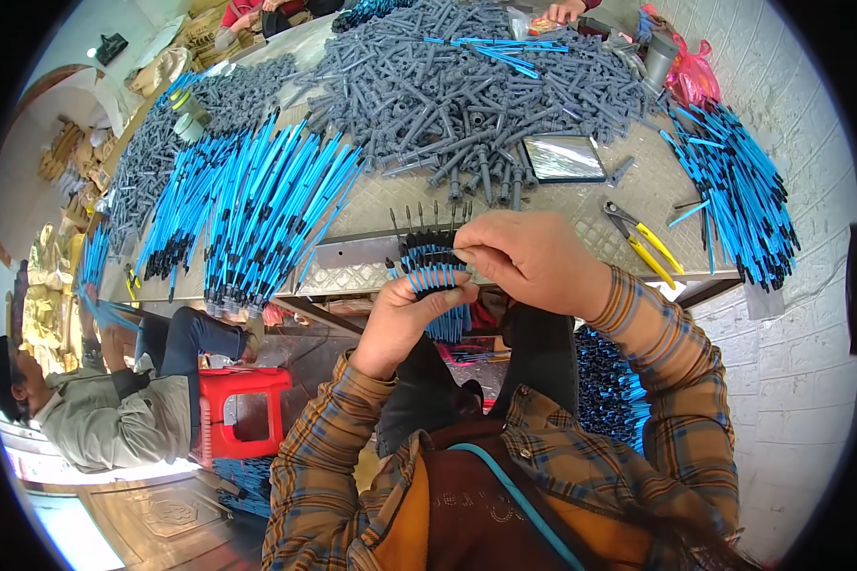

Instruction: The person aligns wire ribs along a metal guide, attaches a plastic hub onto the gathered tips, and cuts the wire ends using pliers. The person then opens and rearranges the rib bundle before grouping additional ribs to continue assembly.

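My left hand [408, 319] is wrapped round a bundle of thin blue rods with black ends [435, 277], held upright at the table's front edge. Several slim dark tips stick up from the bundle's top. My right hand [535, 264] is closed in a pinch at the bundle's upper right side, thumb and forefinger together. What lies between those fingertips is too small to make out. Just beyond the hands, a big heap of grey plastic tubes with collars [419, 95] covers the table [581, 205].
Blue-and-black rods [276, 205] lie stacked at left, more [733, 190] at right. Pliers with yellow handles [643, 243] and a mirror-like rectangular plate [564, 159] lie right of centre. A person [114, 409] sits at far left near a red stool [248, 381]; others' hands show at the far side.
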Available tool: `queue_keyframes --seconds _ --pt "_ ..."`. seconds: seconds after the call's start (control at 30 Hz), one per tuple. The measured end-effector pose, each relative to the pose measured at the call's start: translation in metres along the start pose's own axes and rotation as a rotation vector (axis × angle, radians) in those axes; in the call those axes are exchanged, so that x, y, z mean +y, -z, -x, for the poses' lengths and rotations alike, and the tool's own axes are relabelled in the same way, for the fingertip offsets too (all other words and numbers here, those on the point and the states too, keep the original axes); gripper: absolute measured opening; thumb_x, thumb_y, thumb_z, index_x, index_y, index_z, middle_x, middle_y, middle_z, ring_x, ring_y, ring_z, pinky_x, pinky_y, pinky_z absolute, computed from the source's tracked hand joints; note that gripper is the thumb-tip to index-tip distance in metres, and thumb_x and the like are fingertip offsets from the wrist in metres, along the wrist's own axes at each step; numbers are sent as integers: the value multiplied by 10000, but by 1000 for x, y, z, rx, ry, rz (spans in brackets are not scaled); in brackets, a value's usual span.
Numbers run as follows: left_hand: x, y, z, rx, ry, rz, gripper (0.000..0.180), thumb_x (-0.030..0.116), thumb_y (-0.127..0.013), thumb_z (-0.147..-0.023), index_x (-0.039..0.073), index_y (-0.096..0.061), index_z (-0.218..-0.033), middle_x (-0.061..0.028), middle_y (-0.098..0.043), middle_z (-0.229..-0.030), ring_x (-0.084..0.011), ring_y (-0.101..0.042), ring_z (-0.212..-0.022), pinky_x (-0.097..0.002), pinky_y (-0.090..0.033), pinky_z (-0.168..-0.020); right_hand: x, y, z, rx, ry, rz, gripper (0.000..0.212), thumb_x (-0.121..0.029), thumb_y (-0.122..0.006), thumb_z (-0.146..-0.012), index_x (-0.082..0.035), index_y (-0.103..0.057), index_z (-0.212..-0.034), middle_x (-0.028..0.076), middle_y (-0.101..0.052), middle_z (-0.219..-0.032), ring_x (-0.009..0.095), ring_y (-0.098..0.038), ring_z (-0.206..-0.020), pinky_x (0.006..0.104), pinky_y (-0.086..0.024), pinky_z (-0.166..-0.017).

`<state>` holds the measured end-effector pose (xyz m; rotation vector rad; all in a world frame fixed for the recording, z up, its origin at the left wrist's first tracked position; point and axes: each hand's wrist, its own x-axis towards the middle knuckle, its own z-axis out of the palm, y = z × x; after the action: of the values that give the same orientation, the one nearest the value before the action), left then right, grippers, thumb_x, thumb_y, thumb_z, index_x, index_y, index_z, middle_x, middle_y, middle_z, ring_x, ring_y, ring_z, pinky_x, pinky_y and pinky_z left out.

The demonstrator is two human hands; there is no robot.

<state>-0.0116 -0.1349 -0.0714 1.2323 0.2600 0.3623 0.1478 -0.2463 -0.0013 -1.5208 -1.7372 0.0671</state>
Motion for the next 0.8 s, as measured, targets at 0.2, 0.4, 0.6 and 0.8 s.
queue_keyframes --seconds 0.2,0.4,0.6,0.8 --pt "1 1 0 -46 -24 -22 191 -11 -549 -850 -15 -607 -1032 -95 -642 -972 -158 -610 -910 -277 -479 -830 -9 -2 -1 33 51 106 100 -111 -590 -794 -82 -579 -889 89 -595 -766 288 -587 -660 341 -455 -546" --pt "0 1 2 -60 -43 -18 188 -16 -548 -849 -17 -610 -1026 -90 -639 -976 -155 -607 -915 -274 -477 -832 -15 5 -4 -69 75 226 104 -126 -600 -787 -84 -579 -880 73 -579 -731 276 -582 -641 343 -450 -529" --pt "2 1 2 -71 -16 -47 193 -28 -544 -847 -16 -609 -1028 -89 -634 -984 -157 -603 -930 -275 -471 -844 -11 -5 -4 13 95 132 111 -132 -611 -772 -94 -573 -869 56 -547 -692 259 -569 -608 339 -438 -501" --pt "3 2 1 -91 -45 -61 192 -36 -542 -844 -19 -609 -1023 -83 -631 -988 -158 -602 -933 -274 -467 -851 -18 1 -6 -51 151 302 124 -139 -616 -754 -102 -559 -858 46 -506 -655 255 -555 -583 342 -436 -494"
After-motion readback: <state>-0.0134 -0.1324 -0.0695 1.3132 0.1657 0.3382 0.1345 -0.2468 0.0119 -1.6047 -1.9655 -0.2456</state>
